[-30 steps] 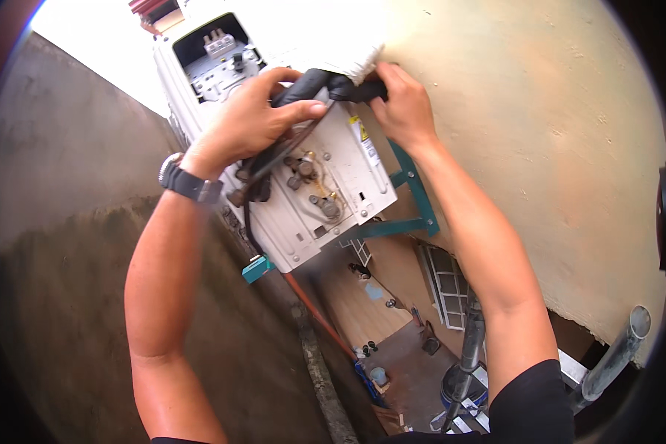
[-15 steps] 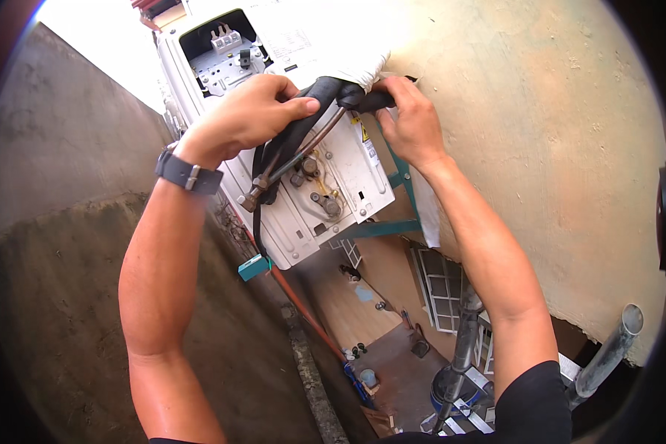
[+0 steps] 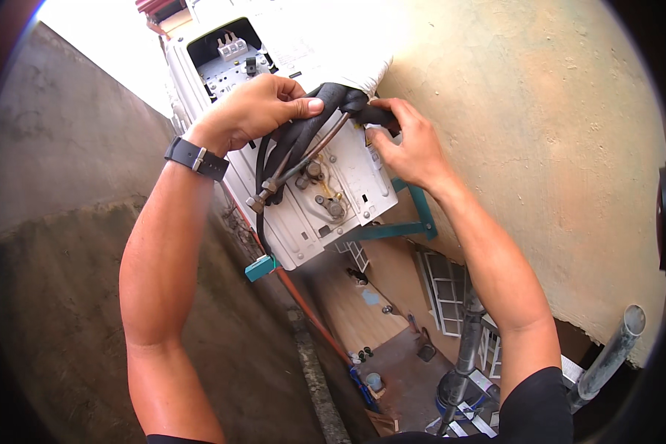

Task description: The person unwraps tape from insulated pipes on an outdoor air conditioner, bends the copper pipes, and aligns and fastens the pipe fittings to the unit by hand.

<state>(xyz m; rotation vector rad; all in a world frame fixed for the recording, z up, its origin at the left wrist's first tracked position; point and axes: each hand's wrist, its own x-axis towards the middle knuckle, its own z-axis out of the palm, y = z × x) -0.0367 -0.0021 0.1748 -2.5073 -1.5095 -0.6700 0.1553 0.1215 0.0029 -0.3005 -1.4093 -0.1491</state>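
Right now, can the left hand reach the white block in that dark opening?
Probably yes: the opening is uncovered and the white block looks close, but the left hand might have to release the black tubing.

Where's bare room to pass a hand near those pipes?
The white casing has a bare patch toward its lower edge, between the valves and the thin black cable. A narrower one lies between the valves and the right edge. Crowded above, where the left hand and right hand hold black insulated pipes beside bare metal pipes.

A teal metal bracket (image 3: 388, 231) bears the white, box-shaped outdoor unit (image 3: 355, 176) on top.
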